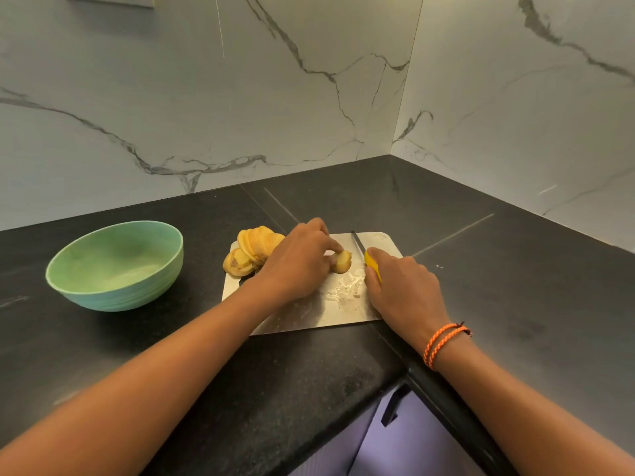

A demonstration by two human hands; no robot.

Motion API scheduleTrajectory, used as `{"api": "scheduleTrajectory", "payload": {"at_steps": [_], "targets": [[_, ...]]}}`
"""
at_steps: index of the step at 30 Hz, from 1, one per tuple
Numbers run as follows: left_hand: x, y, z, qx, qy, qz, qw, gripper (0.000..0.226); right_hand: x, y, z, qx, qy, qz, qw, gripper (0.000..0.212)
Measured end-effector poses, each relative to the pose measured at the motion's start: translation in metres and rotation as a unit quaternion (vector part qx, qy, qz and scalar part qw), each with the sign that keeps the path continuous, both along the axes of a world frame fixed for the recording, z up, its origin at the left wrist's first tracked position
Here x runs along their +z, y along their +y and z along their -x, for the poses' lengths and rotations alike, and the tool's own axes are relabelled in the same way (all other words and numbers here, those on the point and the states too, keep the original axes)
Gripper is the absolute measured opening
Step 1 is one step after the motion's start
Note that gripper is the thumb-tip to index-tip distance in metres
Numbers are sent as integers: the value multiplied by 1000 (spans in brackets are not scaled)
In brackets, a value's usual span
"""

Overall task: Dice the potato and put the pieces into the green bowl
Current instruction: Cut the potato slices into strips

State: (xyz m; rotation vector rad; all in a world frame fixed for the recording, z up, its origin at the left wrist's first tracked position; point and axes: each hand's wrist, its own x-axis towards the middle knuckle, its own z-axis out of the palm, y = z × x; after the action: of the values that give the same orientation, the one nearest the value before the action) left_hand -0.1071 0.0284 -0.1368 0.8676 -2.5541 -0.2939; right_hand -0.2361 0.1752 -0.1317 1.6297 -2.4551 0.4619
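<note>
The left hand (pixel 302 259) pinches a potato piece (pixel 342 262); the right hand (pixel 402 286) grips the yellow knife (pixel 371 262).

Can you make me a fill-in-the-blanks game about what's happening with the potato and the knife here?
1. The left hand holds a piece of potato on the metal cutting ____.
2. The right hand grips a knife with a ____ handle.
3. The green bowl sits to the ____ of the cutting board.
4. The potato slices lie piled on the board, not yet in the ____.

Missing words: board; yellow; left; bowl
</note>
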Motion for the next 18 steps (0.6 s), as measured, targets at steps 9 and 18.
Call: {"api": "scheduleTrajectory", "payload": {"at_steps": [9,18], "targets": [[-18,2,6,51,29,166,984,28,1,5,-9,27,-20,19,999,33],[-22,-8,10,80,13,166,983,40,-1,13,-14,43,-21,35,998,45]]}}
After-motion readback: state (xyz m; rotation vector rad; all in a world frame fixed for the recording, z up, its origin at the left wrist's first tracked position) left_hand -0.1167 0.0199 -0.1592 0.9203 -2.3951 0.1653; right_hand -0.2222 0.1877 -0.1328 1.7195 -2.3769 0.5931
